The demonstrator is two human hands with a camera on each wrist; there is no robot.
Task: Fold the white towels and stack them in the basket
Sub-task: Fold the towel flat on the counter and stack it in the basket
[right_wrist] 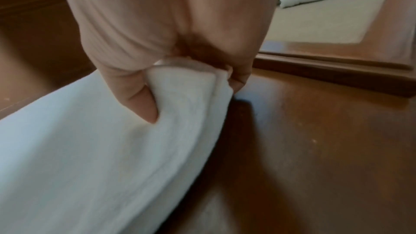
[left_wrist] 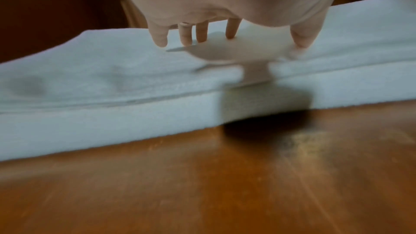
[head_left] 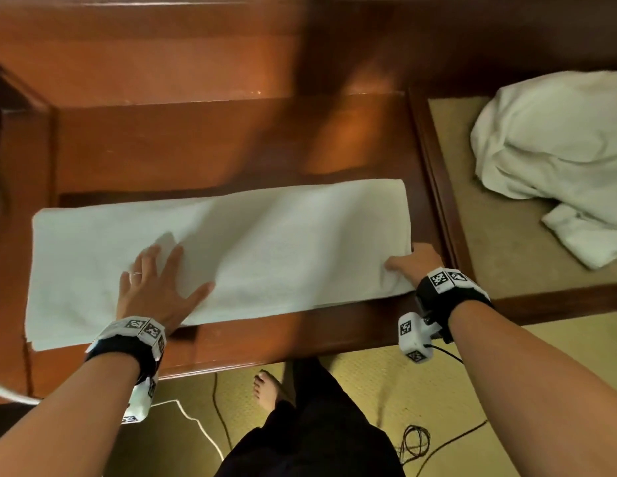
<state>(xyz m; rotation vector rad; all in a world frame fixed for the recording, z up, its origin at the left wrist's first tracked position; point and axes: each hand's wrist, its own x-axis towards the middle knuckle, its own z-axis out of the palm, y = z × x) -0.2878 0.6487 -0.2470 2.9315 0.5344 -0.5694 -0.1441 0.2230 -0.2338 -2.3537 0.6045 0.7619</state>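
A long white towel (head_left: 265,242), folded into a strip, lies across the brown wooden table (head_left: 197,149). My left hand (head_left: 159,284) rests flat on its left half with fingers spread; in the left wrist view the straight fingers (left_wrist: 161,39) touch the towel (left_wrist: 112,86). My right hand (head_left: 414,263) grips the towel's right end, thumb on top. The right wrist view shows the thumb (right_wrist: 144,102) and curled fingers pinching the folded edge of the towel (right_wrist: 101,149), lifted slightly off the wood. No basket is in view.
A crumpled heap of white towels (head_left: 555,160) lies on a tan mat (head_left: 489,235) framed in wood to the right. Cables (head_left: 417,438) and a bare foot (head_left: 265,390) are on the floor below the table's front edge.
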